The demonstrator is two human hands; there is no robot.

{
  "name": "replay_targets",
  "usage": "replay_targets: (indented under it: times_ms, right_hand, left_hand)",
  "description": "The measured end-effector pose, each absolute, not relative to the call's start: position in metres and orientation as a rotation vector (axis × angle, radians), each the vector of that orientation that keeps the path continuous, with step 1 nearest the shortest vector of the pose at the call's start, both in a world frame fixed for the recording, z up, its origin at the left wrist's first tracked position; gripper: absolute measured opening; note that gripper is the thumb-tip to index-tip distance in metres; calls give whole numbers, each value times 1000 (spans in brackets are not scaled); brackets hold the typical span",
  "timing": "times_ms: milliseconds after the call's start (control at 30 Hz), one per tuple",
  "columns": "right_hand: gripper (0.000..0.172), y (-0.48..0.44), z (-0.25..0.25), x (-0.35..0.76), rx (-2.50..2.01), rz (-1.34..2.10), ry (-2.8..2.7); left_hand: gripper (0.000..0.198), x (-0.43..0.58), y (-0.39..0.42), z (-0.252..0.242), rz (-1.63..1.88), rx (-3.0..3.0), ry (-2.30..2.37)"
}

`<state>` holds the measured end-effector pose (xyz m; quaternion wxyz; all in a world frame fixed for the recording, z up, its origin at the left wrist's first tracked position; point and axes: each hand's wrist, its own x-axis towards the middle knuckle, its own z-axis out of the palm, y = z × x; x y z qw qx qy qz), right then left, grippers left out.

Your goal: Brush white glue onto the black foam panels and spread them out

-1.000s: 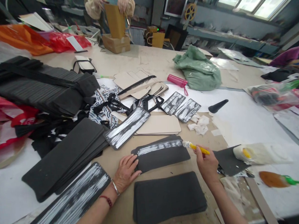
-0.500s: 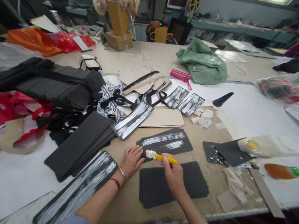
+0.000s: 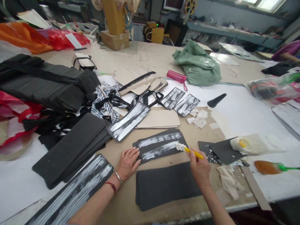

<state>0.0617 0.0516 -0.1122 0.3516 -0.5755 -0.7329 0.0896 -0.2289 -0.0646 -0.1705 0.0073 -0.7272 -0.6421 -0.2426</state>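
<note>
My right hand (image 3: 200,169) grips the yellow handle of a small brush (image 3: 193,153), whose tip is clotted with white paste. The tip touches the right end of a black rectangular panel (image 3: 163,141) with two white streaks along it. My left hand (image 3: 128,164) lies with fingers stretched, fingertips at the panel's left edge. Nearer me sits a stack of plain black panels (image 3: 164,187), partly behind my right hand. A long black panel with white streaks (image 3: 69,197) lies under my left forearm. Another streaked panel (image 3: 128,121) rests beyond my left hand.
Plain black strips (image 3: 72,148) and a large bundle of dark panels (image 3: 55,83) are at the left. To the right lie a paste-spotted bag (image 3: 259,144) and an orange bottle with a green nozzle (image 3: 267,167). Across the table a person's hands (image 3: 121,0) hold a yellow-brown piece.
My right hand has swept the brush rightward along the panel, and the nearer white streak is now longer. My left hand stays at the panel's left edge. The view has shifted slightly.
</note>
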Motion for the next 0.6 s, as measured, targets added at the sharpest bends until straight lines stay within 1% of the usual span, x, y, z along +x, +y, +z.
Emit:
replay_targets:
  times_ms: [100,267,400,500,600]
  right_hand:
    - [31,58,-114,67,-1415,79,-1963]
    - [23,49,-119,65,-1324,132,-2082]
    - [18,48,-101,92,-1361,89,-2007]
    - [20,61,-83,137,-1450,52,-1899]
    - [30,85,-68,195,-1626,22,-1597]
  left_hand:
    - [26,-230,-64,-172,-729,-2267,-1954]
    - [26,-230,-61,-170,-732,-2251,-1885]
    - [26,-233,-62,-175,-748,-2250,-1811]
    - [29,-241,-62,-187,-702,-2240,-1762]
    - [35,-242,-56,-191,-748,-2251,-1721]
